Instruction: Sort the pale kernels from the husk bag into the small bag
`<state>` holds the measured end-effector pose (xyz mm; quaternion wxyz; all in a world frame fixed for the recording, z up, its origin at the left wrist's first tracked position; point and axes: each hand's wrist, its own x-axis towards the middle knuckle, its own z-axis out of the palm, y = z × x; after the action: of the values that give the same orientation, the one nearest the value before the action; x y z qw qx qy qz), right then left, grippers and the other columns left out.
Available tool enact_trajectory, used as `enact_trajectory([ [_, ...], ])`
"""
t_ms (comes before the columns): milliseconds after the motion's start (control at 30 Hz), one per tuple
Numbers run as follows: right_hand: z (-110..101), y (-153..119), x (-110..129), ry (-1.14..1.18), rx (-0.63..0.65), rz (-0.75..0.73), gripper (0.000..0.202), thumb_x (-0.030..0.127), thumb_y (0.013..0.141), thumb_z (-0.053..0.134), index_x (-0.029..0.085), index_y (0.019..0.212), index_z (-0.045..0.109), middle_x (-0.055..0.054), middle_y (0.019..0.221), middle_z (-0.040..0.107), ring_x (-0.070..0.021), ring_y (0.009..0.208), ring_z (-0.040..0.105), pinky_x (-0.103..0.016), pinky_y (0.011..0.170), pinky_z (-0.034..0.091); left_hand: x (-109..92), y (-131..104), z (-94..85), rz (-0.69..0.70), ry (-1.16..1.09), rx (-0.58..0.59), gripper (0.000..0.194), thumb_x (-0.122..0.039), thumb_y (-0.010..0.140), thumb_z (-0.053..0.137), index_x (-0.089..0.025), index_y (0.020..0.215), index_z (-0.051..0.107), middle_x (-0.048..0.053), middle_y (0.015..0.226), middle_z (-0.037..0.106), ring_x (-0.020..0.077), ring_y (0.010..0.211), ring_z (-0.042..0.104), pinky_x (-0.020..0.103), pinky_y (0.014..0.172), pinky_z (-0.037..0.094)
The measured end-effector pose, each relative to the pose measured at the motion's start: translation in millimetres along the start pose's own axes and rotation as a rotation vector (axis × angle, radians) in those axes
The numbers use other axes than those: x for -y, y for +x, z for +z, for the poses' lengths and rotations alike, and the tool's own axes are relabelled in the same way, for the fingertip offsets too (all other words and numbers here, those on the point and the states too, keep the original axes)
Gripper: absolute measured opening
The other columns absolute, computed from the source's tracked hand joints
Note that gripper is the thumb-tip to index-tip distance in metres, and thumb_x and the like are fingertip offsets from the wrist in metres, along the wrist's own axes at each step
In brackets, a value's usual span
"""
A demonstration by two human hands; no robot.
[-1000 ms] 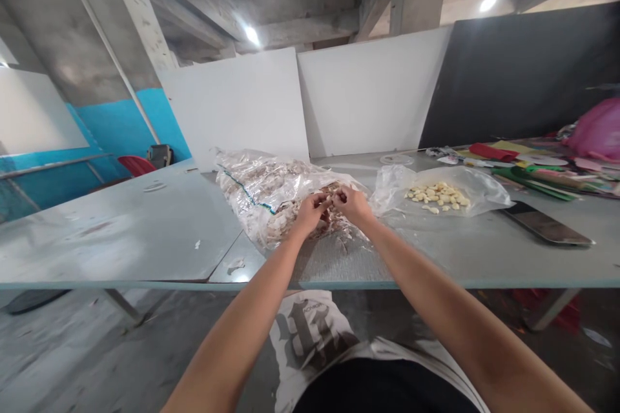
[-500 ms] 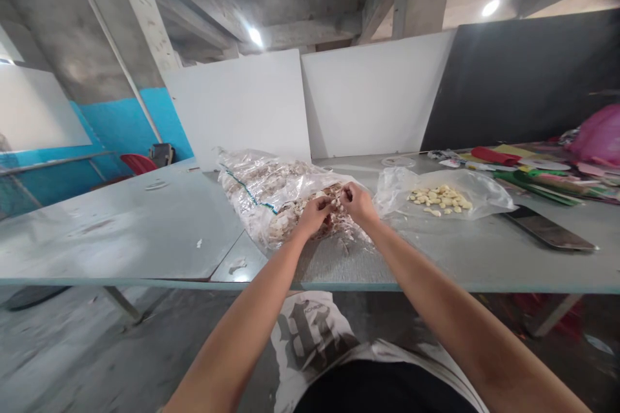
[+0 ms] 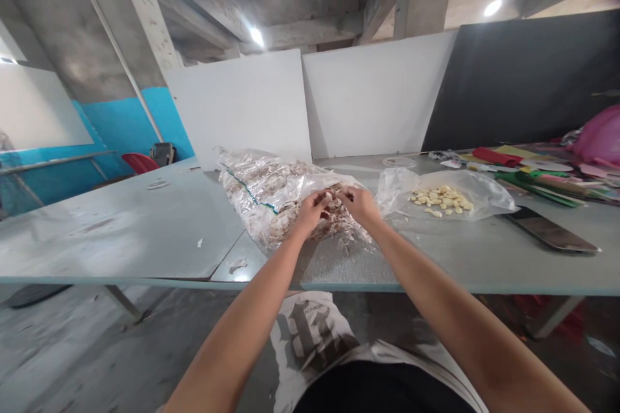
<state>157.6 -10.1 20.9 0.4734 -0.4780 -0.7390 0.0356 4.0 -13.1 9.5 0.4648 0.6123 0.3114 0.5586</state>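
Observation:
A large clear plastic bag (image 3: 256, 174) with a green-blue strip lies on the table, full of papery garlic skins (image 3: 285, 216). Over the skins at its right end, my left hand (image 3: 312, 211) pinches a small whitish garlic clove between thumb and fingertips. Close beside it, my right hand (image 3: 361, 203) has its fingers curled together at the same clove; what its fingertips hold is too small to make out. Peeled garlic cloves (image 3: 443, 198) lie in a loose pile on another clear plastic bag (image 3: 489, 193) to the right.
A dark phone (image 3: 552, 230) rests on the grey table (image 3: 159, 232) right of the peeled cloves. Farther right are coloured sheets (image 3: 537, 186) and a pink bag (image 3: 600, 135). White panels (image 3: 242, 103) stand behind the table. Scraps of skin lie near the front edge.
My right hand has lowered slightly and moved closer to my left, its fingers now turned toward the clove. My left hand has risen a little. The bags and pile stay put.

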Motion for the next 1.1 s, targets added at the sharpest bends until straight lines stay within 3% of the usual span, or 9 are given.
enact_trajectory([
  [167,3,-3,5,0.306,0.107,0.058,0.033,0.042,0.077,0.049,0.02,0.095,0.066,-0.002,0.066,0.063,-0.0126,0.054,0.053,-0.024,0.053,0.041,1,0,-0.5,0.041,0.02,-0.047,0.039,-0.042,0.067,0.065,-0.016,0.096,0.059,0.001,0.077,0.057,0.0066,0.053,0.05,0.019,0.046,0.046],
  [300,5,-6,9,0.434,0.19,0.122,0.037,0.05,0.072,0.054,0.018,0.086,0.068,-0.002,0.059,0.06,-0.0128,0.048,0.053,-0.025,0.046,0.043,5,2,-3.0,0.03,0.047,-0.063,0.038,-0.041,0.064,0.067,-0.014,0.09,0.06,0.002,0.073,0.058,0.0076,0.052,0.052,0.021,0.046,0.046],
  [433,3,-5,9,0.369,0.182,0.139,0.033,0.047,0.074,0.053,0.018,0.079,0.068,-0.002,0.057,0.061,-0.0129,0.048,0.053,-0.025,0.047,0.043,5,3,-3.4,0.009,0.035,-0.075,0.039,-0.042,0.063,0.068,-0.014,0.088,0.058,0.002,0.071,0.059,0.0104,0.053,0.056,0.023,0.047,0.047],
  [567,-1,-4,9,0.267,0.076,0.038,0.026,0.038,0.077,0.052,0.02,0.087,0.068,-0.004,0.078,0.067,-0.0145,0.064,0.058,-0.025,0.057,0.043,3,2,-1.9,-0.012,0.051,-0.084,0.04,-0.043,0.061,0.069,-0.014,0.085,0.056,0.0,0.064,0.057,0.0117,0.052,0.057,0.024,0.047,0.047],
  [667,-3,-4,10,0.274,0.076,-0.024,0.027,0.035,0.077,0.052,0.023,0.096,0.067,-0.003,0.088,0.068,-0.0145,0.069,0.058,-0.025,0.062,0.043,3,1,-1.8,0.009,0.126,-0.057,0.039,-0.044,0.063,0.068,-0.014,0.086,0.059,-0.003,0.055,0.053,0.0087,0.045,0.051,0.022,0.046,0.045],
  [900,-4,-2,8,0.11,0.081,0.008,0.025,0.034,0.076,0.052,0.021,0.087,0.07,-0.002,0.067,0.066,-0.0136,0.06,0.054,-0.023,0.054,0.036,7,4,-4.5,0.069,0.196,-0.02,0.039,-0.042,0.07,0.062,-0.013,0.096,0.064,-0.003,0.051,0.049,0.0073,0.042,0.044,0.021,0.043,0.039],
  [1100,-4,-3,10,0.114,0.097,0.009,0.024,0.032,0.075,0.05,0.019,0.083,0.069,0.0,0.059,0.062,-0.0114,0.054,0.049,-0.022,0.052,0.032,9,5,-5.7,0.065,0.151,-0.029,0.04,-0.044,0.07,0.061,-0.013,0.096,0.065,-0.002,0.055,0.052,0.0079,0.045,0.045,0.021,0.044,0.04],
])
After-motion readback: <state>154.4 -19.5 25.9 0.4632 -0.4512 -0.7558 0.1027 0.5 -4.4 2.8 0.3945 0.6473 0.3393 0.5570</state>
